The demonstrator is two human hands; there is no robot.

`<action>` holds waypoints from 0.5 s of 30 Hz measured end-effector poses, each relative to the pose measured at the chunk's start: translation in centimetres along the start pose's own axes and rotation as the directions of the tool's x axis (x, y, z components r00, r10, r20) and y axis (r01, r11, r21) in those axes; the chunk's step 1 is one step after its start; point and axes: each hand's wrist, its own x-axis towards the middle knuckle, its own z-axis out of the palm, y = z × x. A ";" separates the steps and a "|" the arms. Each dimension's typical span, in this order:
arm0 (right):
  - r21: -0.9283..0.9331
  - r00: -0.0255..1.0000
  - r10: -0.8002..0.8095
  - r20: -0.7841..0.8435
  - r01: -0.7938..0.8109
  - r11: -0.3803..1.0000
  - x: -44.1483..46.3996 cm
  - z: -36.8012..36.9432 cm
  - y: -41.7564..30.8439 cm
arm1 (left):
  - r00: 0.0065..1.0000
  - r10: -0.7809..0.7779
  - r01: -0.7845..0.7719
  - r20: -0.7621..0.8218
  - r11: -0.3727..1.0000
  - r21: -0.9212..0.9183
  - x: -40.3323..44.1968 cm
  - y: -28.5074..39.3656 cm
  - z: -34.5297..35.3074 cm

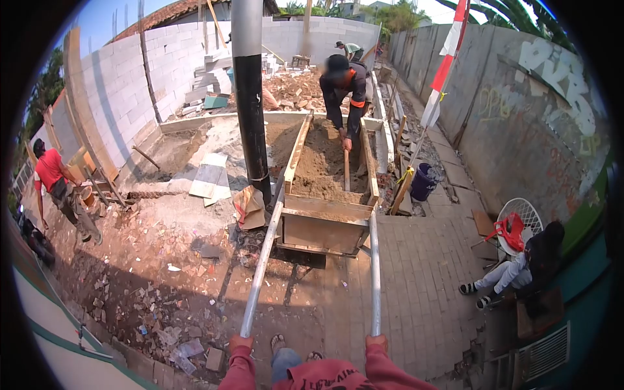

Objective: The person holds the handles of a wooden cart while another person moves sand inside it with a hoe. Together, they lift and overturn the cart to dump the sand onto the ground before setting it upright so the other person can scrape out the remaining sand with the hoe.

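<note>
My left hand (240,343) is wrapped round the end of the left metal pole handle (262,270). The end of the right pole handle (375,279) is in my right hand (377,341). Both poles run forward along a wooden box cart (323,234), which holds brown sand (318,166). Across the box, a person in dark clothes (351,84) bends over and holds a wooden shaft (347,170) that stands in the sand. The shaft's lower end is hidden.
A black and grey post (249,97) rises left of the box. On the right are a dark bucket (424,182), a flag (445,65) and a seated person (543,250). Rubble (149,286) covers the left ground, where a person in red (49,169) walks. Another person (351,49) bends behind.
</note>
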 end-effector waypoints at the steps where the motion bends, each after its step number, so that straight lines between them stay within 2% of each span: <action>1: 0.003 1.000 0.003 -0.006 -0.003 1.000 0.0 0.1 -0.3 | 1.000 0.009 -0.009 0.006 1.000 -0.017 0.0 0.0 -0.1; 5: 0.016 1.000 0.019 0.020 -0.020 1.000 -0.3 -0.5 0.2 | 0.999 0.015 -0.013 0.031 0.999 -0.050 0.2 -0.2 0.0; 8: 0.042 1.000 -0.017 -0.023 0.018 0.999 0.7 0.7 0.2 | 0.998 0.064 -0.063 0.021 0.997 -0.052 0.2 0.0 -0.2; 15: 0.001 1.000 0.011 -0.017 -0.011 1.000 0.3 0.5 0.3 | 0.999 0.022 -0.022 0.030 1.000 -0.001 0.5 -0.4 0.2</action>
